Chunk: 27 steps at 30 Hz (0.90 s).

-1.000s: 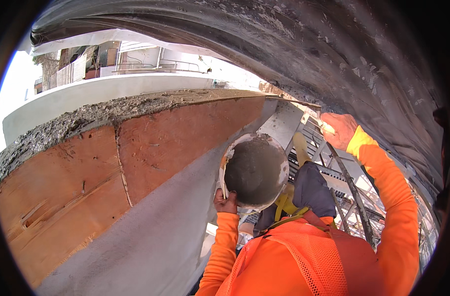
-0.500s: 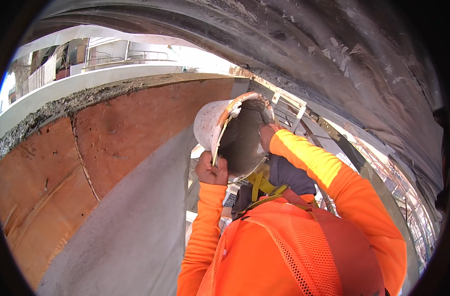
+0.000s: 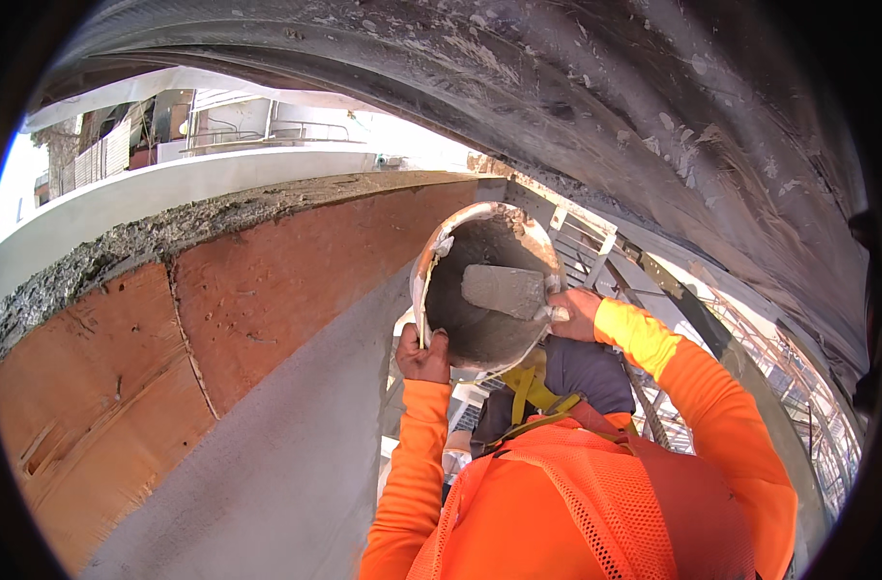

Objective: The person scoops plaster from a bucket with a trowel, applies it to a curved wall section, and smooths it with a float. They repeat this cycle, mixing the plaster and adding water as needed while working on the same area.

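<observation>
A mortar-crusted bucket [image 3: 445, 242] is tilted with its wide mouth facing me. Its inner wall is coated in grey mortar. At the left side of the rim, my left hand [image 3: 424, 355] is closed on the edge, thumb up. My right hand [image 3: 578, 314] is wrapped around the handle of a trowel beside the bucket's right rim. The trowel's flat, roughly rectangular blade [image 3: 504, 290], covered in grey mortar, lies across the bucket's mouth. How much mortar sits deep in the bucket I cannot tell.
On the left runs an orange-brown board [image 3: 267, 271] beneath a rough concrete edge, with a smooth grey surface [image 3: 267, 435] below it. Dirty dark sheeting [image 3: 576, 87] hangs overhead. Metal scaffolding [image 3: 595, 253] stands to the right. Yellow harness straps [image 3: 528, 387] cross my body.
My right hand has drawn back to the right and down from the bucket's mouth, bringing the trowel blade into view. The bucket has shifted right and its mouth faces me more fully.
</observation>
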Each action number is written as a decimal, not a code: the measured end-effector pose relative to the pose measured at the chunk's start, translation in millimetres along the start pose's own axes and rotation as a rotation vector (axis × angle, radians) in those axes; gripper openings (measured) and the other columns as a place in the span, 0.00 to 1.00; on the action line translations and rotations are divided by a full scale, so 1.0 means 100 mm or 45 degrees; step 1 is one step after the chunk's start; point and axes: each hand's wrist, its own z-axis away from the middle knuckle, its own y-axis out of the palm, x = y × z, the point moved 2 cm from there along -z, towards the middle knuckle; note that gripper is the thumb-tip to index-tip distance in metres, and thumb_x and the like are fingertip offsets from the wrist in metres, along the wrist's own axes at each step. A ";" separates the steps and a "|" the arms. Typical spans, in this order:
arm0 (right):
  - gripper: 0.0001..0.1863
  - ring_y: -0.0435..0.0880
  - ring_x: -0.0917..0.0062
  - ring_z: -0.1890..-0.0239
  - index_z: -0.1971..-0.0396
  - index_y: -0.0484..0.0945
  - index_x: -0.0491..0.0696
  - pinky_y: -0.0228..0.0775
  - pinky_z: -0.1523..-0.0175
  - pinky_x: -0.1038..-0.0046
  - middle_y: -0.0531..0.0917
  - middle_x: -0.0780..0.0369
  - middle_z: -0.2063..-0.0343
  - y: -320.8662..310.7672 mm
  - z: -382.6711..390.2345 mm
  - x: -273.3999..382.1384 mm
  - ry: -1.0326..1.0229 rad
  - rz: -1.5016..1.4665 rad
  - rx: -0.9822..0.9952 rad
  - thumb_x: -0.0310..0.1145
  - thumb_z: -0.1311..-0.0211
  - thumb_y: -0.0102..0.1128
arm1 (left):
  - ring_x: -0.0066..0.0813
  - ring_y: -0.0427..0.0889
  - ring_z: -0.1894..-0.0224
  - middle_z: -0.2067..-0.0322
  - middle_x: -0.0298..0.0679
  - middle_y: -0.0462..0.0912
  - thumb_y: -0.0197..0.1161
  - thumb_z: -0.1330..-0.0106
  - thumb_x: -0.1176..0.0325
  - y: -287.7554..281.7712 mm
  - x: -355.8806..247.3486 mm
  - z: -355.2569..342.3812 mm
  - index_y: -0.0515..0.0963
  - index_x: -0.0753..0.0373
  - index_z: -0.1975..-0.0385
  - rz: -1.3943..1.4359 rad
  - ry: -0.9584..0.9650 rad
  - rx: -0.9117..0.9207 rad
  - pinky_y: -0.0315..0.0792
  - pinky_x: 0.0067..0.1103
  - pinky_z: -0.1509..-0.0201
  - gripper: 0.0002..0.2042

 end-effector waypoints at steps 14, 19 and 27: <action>0.16 0.83 0.49 0.67 0.54 0.74 0.47 0.76 0.61 0.59 0.82 0.52 0.72 -1.61 -1.08 1.93 -0.946 -0.244 -1.206 0.31 0.41 0.67 | 0.15 0.71 0.72 0.75 0.27 0.76 0.64 0.41 0.79 -0.32 0.58 0.34 0.74 0.61 0.71 0.037 -0.098 -0.129 0.68 0.18 0.68 0.05; 0.14 0.84 0.48 0.64 0.56 0.75 0.48 0.76 0.59 0.52 0.83 0.52 0.67 -1.92 -1.35 1.82 -0.851 0.867 -0.410 0.34 0.42 0.61 | 0.14 0.71 0.73 0.75 0.26 0.77 0.65 0.41 0.78 -0.42 0.66 0.46 0.75 0.61 0.72 0.102 -0.106 -0.198 0.69 0.19 0.68 0.05; 0.18 0.82 0.50 0.56 0.53 0.75 0.45 0.73 0.52 0.52 0.82 0.51 0.58 -1.36 -0.01 0.05 -0.114 0.567 -0.442 0.34 0.43 0.60 | 0.13 0.70 0.74 0.76 0.26 0.75 0.64 0.40 0.79 -0.26 0.49 0.28 0.74 0.61 0.72 0.175 -0.161 -0.137 0.67 0.17 0.69 0.05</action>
